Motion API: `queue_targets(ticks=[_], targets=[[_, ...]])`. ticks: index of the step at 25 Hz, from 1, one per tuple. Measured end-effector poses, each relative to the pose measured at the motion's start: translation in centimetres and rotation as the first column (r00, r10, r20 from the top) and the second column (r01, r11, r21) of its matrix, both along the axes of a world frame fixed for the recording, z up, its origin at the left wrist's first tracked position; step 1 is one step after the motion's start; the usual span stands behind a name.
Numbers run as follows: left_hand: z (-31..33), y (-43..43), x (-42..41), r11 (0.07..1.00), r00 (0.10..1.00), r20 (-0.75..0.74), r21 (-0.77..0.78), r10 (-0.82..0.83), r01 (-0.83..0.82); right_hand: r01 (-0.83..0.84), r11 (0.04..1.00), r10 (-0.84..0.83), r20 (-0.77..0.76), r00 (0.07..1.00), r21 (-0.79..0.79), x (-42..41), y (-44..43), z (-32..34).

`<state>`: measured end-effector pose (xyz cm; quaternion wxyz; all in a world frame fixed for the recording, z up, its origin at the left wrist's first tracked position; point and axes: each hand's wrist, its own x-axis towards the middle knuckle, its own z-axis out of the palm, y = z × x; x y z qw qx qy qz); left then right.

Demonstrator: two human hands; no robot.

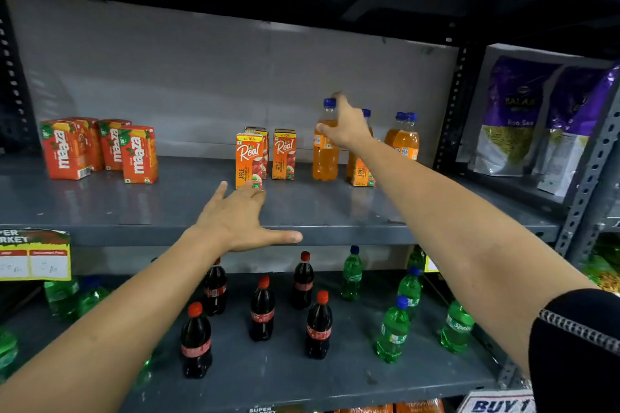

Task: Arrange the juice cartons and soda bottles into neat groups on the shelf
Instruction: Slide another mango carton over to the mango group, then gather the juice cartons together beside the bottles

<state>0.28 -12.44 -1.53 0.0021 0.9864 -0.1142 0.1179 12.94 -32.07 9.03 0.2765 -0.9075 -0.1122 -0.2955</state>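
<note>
Four Maaza cartons [100, 149] stand grouped at nine o'clock on the shelf [167, 208]; our left hand [240, 220], fingers spread, nears a light, crushable Real carton [249, 161]. At two o'clock, our right hand [347, 126] clasps a smooth, heavy orange soda bottle [324, 144] below the shoulder.

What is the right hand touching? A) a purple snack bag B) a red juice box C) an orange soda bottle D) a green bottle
C: the right hand is wrapped around the neck of the orange soda bottle with the blue cap on the middle shelf.
</note>
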Motion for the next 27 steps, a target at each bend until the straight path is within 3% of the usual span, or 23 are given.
queue_targets(ticks=[8,12,14,17,19,23,27], targets=[[-0.9,-4.9,1.0,0.996,0.997,0.067,0.086,-0.026,0.02,-0.019,0.994,0.017,-0.019,1.0,-0.111,1.2,-2.9,-0.6],[-0.7,-4.9,0.9,0.996,0.997,0.068,0.087,-0.02,0.014,-0.04,0.995,0.046,0.061,0.997,-0.093,1.7,-4.5,2.1],[-0.7,-4.9,0.7,0.997,0.998,0.057,0.071,-0.028,0.024,-0.025,0.974,0.043,0.075,0.996,-0.225,2.2,-6.2,2.9],[-0.4,-4.9,0.9,0.999,0.999,0.025,0.03,-0.032,0.031,0.028,0.816,-0.104,-0.1,0.99,-0.578,3.0,-7.8,2.5],[-0.5,-4.8,1.0,1.0,0.999,0.015,0.003,-0.028,0.028,0.012,0.729,-0.185,-0.18,0.966,-0.684,3.3,-7.9,1.2],[-0.3,-4.8,0.7,0.998,0.999,0.037,-0.054,-0.033,0.035,-0.062,0.722,-0.118,-0.211,0.97,-0.689,1.6,-8.1,1.3],[-0.2,-3.3,0.0,1.0,0.997,0.082,-0.023,0.004,-0.003,-0.236,0.751,-0.023,-0.382,0.924,-0.616,-1.4,-7.3,3.7]])
